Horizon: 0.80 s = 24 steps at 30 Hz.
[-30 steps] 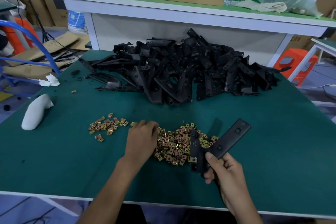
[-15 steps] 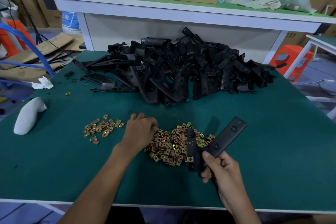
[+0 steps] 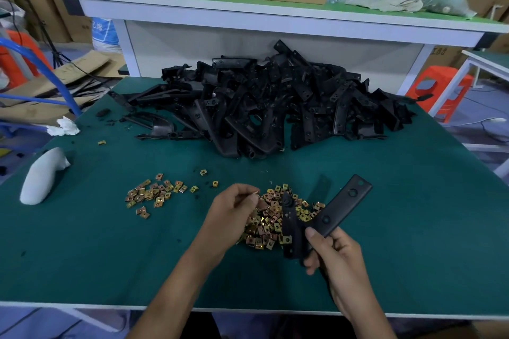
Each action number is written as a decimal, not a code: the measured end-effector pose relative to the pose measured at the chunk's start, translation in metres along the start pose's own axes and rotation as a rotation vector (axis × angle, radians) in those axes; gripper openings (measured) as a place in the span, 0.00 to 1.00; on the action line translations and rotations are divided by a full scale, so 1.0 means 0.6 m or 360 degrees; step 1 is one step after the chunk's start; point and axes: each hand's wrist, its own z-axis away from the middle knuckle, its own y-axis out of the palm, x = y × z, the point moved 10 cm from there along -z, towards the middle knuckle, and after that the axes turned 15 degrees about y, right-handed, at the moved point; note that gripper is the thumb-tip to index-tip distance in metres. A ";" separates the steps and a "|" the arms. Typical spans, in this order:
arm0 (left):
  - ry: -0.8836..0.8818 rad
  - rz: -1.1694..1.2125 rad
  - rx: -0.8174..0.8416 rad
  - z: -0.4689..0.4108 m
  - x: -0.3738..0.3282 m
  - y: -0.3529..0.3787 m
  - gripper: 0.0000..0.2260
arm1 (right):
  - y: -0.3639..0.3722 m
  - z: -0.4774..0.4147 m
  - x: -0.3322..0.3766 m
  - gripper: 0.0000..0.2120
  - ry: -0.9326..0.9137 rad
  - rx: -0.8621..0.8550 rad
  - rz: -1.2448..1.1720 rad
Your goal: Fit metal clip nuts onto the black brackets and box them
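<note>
The left hand [image 3: 234, 210] hangs over the near pile of clip nuts [image 3: 271, 224], fingertips pinching what looks like one nut [image 3: 255, 193]. The right hand [image 3: 334, 259] curls its fingers round a black bracket [image 3: 330, 215] just right of the pile. The heap of brackets [image 3: 275, 102] lies far on the table [image 3: 82, 256].

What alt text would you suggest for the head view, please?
A person's left hand pinches a clip nut over the larger nut pile while the right hand grips a black bracket; a bracket heap lies behind on the green table.
</note>
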 end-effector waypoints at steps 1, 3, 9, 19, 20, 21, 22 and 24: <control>-0.0058 0.0147 0.0001 0.010 0.003 0.012 0.06 | 0.000 0.000 0.000 0.07 -0.0001 0.0000 -0.0001; -0.0110 0.0265 0.0032 0.022 0.008 0.033 0.05 | 0.000 0.000 0.000 0.06 -0.0010 0.0000 0.0001; -0.0216 0.0569 -0.0060 0.032 0.017 0.059 0.05 | 0.002 0.000 -0.001 0.08 -0.0002 0.0001 -0.0001; -0.0219 0.0655 0.0004 0.034 0.023 0.070 0.09 | 0.004 0.003 0.001 0.07 0.0008 0.0029 -0.0021; -0.0234 0.0710 0.0008 0.035 0.024 0.073 0.08 | 0.005 0.003 0.001 0.07 0.0011 0.0029 -0.0020; -0.0251 0.0758 0.0009 0.034 0.026 0.076 0.08 | 0.006 0.003 0.001 0.07 0.0013 0.0029 -0.0020; -0.0269 0.0801 0.0006 0.034 0.028 0.078 0.08 | 0.006 0.004 0.002 0.07 0.0013 0.0030 -0.0018; -0.0297 0.0841 0.0010 0.034 0.030 0.081 0.08 | 0.007 0.005 0.004 0.06 0.0015 0.0038 -0.0008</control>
